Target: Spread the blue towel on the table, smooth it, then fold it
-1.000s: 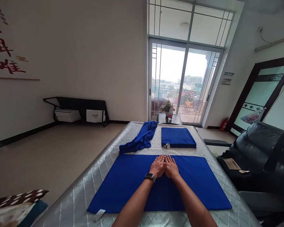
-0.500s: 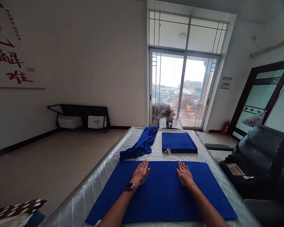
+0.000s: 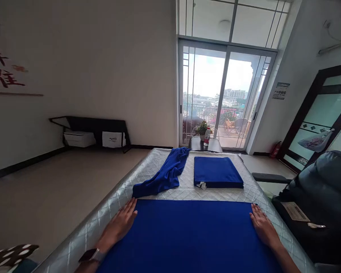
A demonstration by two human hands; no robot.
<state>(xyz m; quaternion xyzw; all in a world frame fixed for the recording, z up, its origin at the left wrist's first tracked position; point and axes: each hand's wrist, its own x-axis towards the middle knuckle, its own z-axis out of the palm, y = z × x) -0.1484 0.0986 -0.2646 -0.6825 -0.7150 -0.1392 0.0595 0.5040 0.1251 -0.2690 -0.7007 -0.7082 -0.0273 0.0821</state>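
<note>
Down in the lower middle of the frame, a big blue cloth [image 3: 193, 235] was spread flat on a silver quilted mattress [image 3: 116, 197]. The left hand [image 3: 119, 226] was laid flat on the left edge of the cloth, at the lower left, with the fingers held straight and close together. Nothing was gripped by it. A dark watch [image 3: 91, 256] was worn on that wrist. The right hand [image 3: 262, 227] was laid flat on the right edge of the cloth, at the lower right, open too, with nothing held. The two hands were set well apart, one at each side of the cloth.

Higher up, in the middle of the frame, a crumpled blue cloth [image 3: 163, 174] was left in a loose heap, and a folded blue cloth [image 3: 216, 172] was placed just beside it on the right. A small table [image 3: 199, 144] with a water bottle [image 3: 206, 137] and a little plant [image 3: 201, 129] was seen past the mattress, by the glass door [image 3: 221, 94]. A dark chair [image 3: 321, 204] was seen at the right of the frame.
</note>
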